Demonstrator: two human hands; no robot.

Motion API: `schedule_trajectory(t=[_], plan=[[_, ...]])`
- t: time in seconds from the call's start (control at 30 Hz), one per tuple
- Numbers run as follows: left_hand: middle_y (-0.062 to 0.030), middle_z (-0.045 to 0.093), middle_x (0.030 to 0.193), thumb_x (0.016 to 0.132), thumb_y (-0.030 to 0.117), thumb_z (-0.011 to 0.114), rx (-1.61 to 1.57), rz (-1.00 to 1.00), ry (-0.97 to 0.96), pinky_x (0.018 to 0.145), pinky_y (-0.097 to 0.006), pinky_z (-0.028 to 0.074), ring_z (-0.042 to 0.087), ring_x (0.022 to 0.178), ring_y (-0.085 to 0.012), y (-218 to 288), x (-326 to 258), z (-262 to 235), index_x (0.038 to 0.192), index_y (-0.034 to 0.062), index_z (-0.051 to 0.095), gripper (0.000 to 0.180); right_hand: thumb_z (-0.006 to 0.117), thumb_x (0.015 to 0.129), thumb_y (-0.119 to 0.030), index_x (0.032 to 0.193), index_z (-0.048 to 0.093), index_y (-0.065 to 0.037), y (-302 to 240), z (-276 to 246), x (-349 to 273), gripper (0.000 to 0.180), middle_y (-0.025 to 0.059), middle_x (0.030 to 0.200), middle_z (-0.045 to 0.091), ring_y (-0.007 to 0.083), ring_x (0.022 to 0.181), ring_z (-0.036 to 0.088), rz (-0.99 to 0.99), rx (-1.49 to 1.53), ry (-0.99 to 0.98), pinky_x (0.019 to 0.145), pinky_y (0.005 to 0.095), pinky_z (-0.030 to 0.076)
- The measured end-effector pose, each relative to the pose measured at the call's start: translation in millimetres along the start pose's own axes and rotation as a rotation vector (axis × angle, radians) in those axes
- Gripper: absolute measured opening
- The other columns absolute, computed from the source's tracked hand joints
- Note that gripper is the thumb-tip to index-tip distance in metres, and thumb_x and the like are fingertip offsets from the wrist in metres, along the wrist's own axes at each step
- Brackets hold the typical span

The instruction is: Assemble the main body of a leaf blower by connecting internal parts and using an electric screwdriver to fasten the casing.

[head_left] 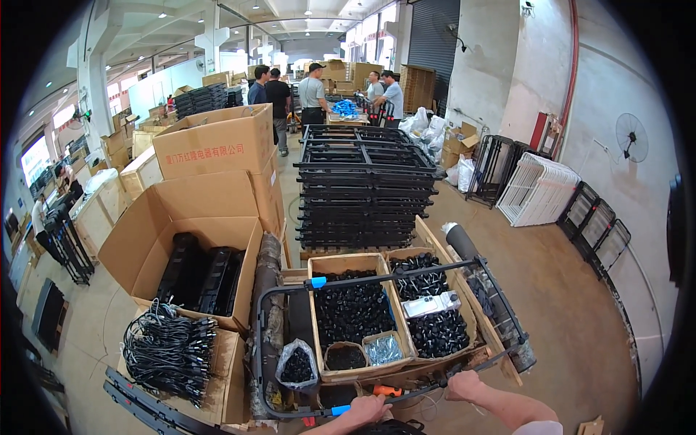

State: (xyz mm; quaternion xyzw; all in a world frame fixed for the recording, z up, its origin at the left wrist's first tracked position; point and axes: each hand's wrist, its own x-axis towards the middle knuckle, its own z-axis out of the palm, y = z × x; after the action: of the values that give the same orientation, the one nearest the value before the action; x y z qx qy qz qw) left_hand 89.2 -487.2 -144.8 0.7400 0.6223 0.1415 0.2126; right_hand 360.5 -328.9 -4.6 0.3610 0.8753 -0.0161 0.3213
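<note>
A large black tubular frame (377,281) with rounded corners lies across the workbench in front of me, blue wraps on its far and near bars. My left hand (367,410) is closed at the near bar, beside a blue wrap (341,410). Just beyond those fingers is an orange object (387,391), its kind unclear. Farther right along the same bar, my right hand (464,386) is closed in a fist against the frame; its fingertips are hidden. Inside the frame's outline stands a wooden bin (315,319) of small black parts, with smaller boxes of screws at its near end.
A bag of black parts (296,362) lies left of the bin; a silvery box (431,304) rests on black fasteners at right. Padded rollers (270,290) flank the bench. Coiled black cables (170,344) and an open carton (210,190) stand left, stacked black frames (366,196) ahead. Several people are farther back.
</note>
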Motion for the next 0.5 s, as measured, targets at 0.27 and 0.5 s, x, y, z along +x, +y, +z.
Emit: schedule_trajectory(t=[0.27,0.5], plan=[[-0.0169,0.075,0.084,0.102,0.052,0.056,-0.017,-0.036,-0.045,0.061,-0.050,0.059,0.076,0.075,-0.0344,4,0,-4,0.100,0.0056,0.067,0.048,0.071,0.085,-0.035,0.096,0.076,-0.004,1,-10,-2,0.033,0.0142,0.093,0.079,0.0315,0.089,0.078,0.045,0.000,-0.015,0.074,0.0450,0.062],[-0.0165,0.074,0.081,0.100,0.054,0.058,0.005,0.001,-0.002,0.059,-0.049,0.058,0.075,0.072,-0.0334,2,-1,-4,0.098,0.0054,0.066,0.049,0.064,0.085,-0.023,0.097,0.075,-0.006,-1,-10,-10,0.024,0.0163,0.094,0.078,0.0339,0.089,0.077,0.048,0.060,-0.055,0.074,0.0473,0.061]])
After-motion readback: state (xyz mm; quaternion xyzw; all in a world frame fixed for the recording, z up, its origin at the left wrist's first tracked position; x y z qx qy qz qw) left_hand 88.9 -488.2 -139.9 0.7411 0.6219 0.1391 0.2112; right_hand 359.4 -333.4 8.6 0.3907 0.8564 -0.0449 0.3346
